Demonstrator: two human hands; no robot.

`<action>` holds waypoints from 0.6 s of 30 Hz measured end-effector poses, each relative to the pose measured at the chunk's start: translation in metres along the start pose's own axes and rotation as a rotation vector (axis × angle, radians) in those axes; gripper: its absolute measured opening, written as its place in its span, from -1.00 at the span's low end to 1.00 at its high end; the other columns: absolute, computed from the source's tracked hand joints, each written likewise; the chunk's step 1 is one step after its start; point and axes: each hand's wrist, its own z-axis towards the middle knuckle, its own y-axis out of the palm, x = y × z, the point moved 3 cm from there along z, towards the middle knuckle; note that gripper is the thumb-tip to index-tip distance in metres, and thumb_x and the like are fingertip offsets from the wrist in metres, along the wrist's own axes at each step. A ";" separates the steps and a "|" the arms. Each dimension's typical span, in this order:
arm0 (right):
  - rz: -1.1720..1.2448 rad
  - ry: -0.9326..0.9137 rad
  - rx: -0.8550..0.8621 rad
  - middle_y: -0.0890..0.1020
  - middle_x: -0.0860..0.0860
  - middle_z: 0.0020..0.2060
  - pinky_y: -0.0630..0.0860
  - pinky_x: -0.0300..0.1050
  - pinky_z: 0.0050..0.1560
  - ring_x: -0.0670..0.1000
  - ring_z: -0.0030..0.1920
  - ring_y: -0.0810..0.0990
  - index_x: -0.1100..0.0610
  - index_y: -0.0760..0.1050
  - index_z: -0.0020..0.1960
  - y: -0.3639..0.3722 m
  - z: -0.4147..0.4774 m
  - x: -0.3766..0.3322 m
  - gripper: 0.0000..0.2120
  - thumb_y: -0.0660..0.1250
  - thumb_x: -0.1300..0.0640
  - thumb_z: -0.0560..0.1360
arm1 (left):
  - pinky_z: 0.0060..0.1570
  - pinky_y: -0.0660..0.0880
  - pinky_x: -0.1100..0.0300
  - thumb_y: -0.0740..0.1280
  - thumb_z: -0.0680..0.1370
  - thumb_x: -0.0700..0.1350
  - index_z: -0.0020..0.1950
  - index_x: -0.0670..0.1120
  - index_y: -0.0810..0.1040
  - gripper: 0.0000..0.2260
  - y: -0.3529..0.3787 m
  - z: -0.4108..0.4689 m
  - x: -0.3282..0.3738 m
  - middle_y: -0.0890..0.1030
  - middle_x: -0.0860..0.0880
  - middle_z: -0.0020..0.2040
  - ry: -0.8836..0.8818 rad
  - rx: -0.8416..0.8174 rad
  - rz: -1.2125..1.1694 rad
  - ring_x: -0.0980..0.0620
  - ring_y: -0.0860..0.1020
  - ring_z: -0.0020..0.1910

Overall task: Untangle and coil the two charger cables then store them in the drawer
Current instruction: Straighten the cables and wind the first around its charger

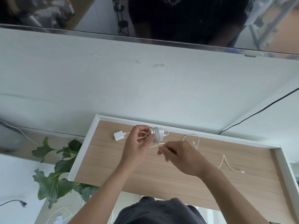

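My left hand (137, 141) holds a white charger adapter (157, 134) above the wooden surface, with several turns of its white cable wound around the body. My right hand (178, 152) pinches the loose stretch of that cable just below the adapter. A second white adapter (118, 135) lies on the wood to the left of my left hand. More white cable (224, 160) trails across the wood to the right and ends in a small white plug (242, 172).
The wooden surface (161, 172) has a raised white rim (84, 146) against a white wall. A dark screen (145, 16) hangs above, with a black cable (258, 112) running down at right. A leafy plant (55, 172) and floor cables sit at lower left.
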 end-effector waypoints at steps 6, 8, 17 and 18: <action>0.042 -0.012 0.108 0.65 -0.21 -0.39 0.39 -0.33 -0.33 -0.16 -0.44 0.49 -0.06 0.71 -0.16 -0.036 -0.013 -0.020 -0.68 0.42 -0.18 0.69 | 0.24 0.66 0.03 0.54 0.63 -0.12 0.27 -0.01 0.65 -0.77 -0.001 -0.011 0.017 0.70 0.12 0.16 0.111 -0.139 0.073 0.02 0.69 0.15; 0.080 0.000 0.148 0.64 -0.18 -0.41 0.35 -0.32 -0.38 -0.14 -0.46 0.43 -0.04 0.70 -0.19 -0.046 -0.014 -0.022 -0.69 0.50 -0.19 0.64 | 0.22 0.68 0.00 0.53 0.64 -0.10 0.27 -0.02 0.65 -0.79 0.000 -0.016 0.022 0.69 0.09 0.19 0.146 -0.202 0.069 -0.03 0.68 0.16; 0.353 0.038 0.118 0.47 -0.08 -0.40 0.26 -0.18 -0.31 -0.04 -0.35 0.34 0.05 0.63 -0.17 -0.054 -0.005 -0.011 -0.61 0.62 -0.26 0.45 | 0.25 0.59 0.04 0.50 0.66 -0.08 0.30 -0.01 0.68 -0.79 0.002 -0.022 0.030 0.72 -0.12 0.19 0.012 -0.428 -0.116 -0.16 0.66 0.20; 0.416 0.043 0.102 0.46 -0.09 -0.39 0.27 -0.20 -0.30 -0.05 -0.35 0.34 0.09 0.61 -0.16 -0.052 -0.003 -0.009 -0.60 0.62 -0.22 0.46 | 0.26 0.58 -0.01 0.50 0.66 -0.07 0.30 0.00 0.68 -0.78 0.002 -0.022 0.029 0.71 -0.17 0.19 -0.001 -0.438 -0.150 -0.17 0.66 0.20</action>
